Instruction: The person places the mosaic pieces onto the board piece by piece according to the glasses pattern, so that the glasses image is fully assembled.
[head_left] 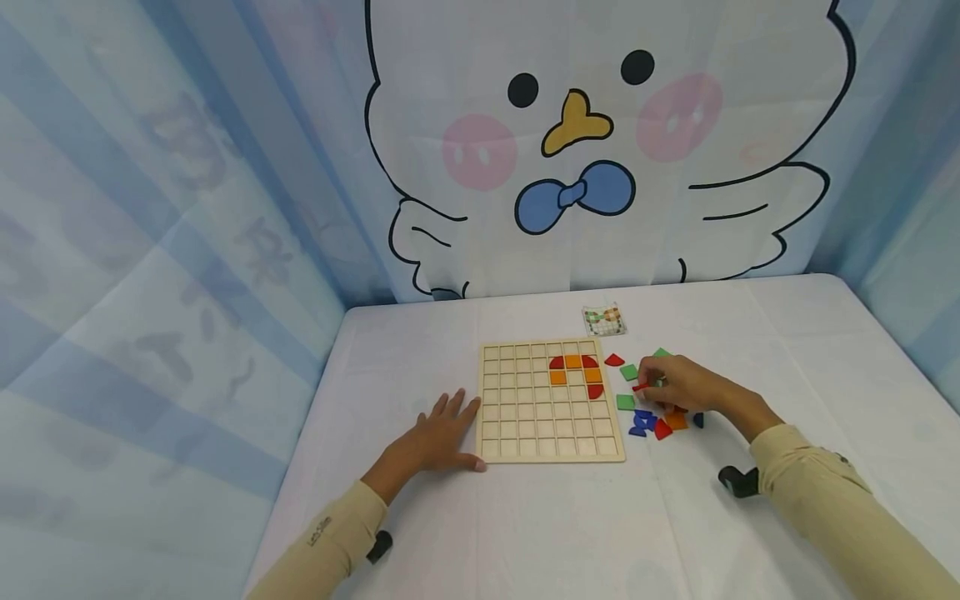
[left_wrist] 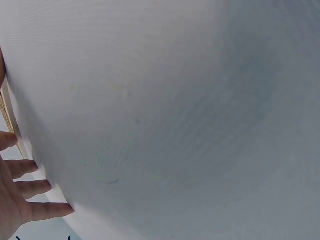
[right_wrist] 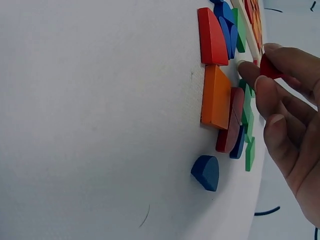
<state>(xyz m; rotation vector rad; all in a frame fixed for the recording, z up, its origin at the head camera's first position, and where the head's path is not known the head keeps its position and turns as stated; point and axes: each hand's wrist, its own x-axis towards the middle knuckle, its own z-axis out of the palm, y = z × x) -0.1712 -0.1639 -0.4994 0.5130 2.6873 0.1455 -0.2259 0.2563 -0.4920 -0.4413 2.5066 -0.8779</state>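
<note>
A wooden grid board (head_left: 551, 408) lies on the white table. Orange squares and red quarter-circle pieces fill several cells near its upper right; one orange square (head_left: 573, 362) sits between two red pieces. My left hand (head_left: 442, 439) rests at the board's left edge, fingers spread and straight. To the right of the board, my right hand (head_left: 681, 382) pinches a red quarter-circle piece (right_wrist: 269, 68) between thumb and fingers, above loose pieces. Below that hand in the right wrist view are an orange block (right_wrist: 216, 100), a red block (right_wrist: 212, 37) and a dark blue block (right_wrist: 206, 172).
A small patterned card (head_left: 604, 320) lies behind the board. Green pieces (head_left: 626, 402), blue pieces (head_left: 642, 422) and a loose red piece (head_left: 614, 360) are scattered right of the board. A printed curtain (head_left: 480, 250) hangs behind the table.
</note>
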